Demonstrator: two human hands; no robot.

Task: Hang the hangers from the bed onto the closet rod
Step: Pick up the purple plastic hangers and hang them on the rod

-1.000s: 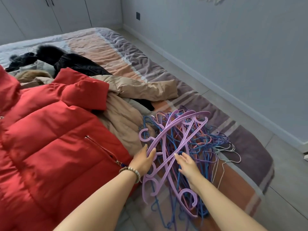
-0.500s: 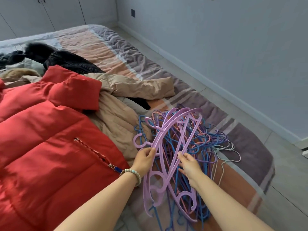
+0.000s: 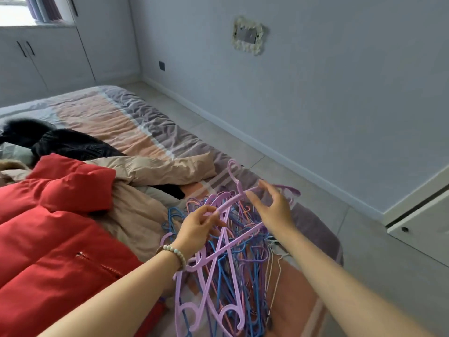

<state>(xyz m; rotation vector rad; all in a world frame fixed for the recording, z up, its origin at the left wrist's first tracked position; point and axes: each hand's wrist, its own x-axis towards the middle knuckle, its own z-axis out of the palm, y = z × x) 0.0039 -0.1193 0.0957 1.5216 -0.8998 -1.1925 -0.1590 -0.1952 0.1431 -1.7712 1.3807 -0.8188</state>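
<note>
A tangled pile of hangers (image 3: 233, 276), lilac plastic, blue and pink wire, lies on the near right corner of the bed (image 3: 116, 122). One lilac hanger (image 3: 237, 188) is raised above the pile, its hook pointing up. My left hand (image 3: 198, 229) pinches the left arm of that hanger between thumb and fingers. My right hand (image 3: 273, 207) is at its right arm, fingers spread and loosely bent around it. The closet rod is out of view.
A red puffer jacket (image 3: 48, 239), a beige coat (image 3: 150, 171) and dark clothes (image 3: 60, 142) cover the bed's left side. Grey tiled floor (image 3: 291, 171) runs along the wall on the right. A white cabinet (image 3: 422, 215) stands at the right edge.
Both hands have lifted a lilac hanger up out of the pile; its hook now stands above the heap. The head camera has tilted upward, showing more wall and the window.
</note>
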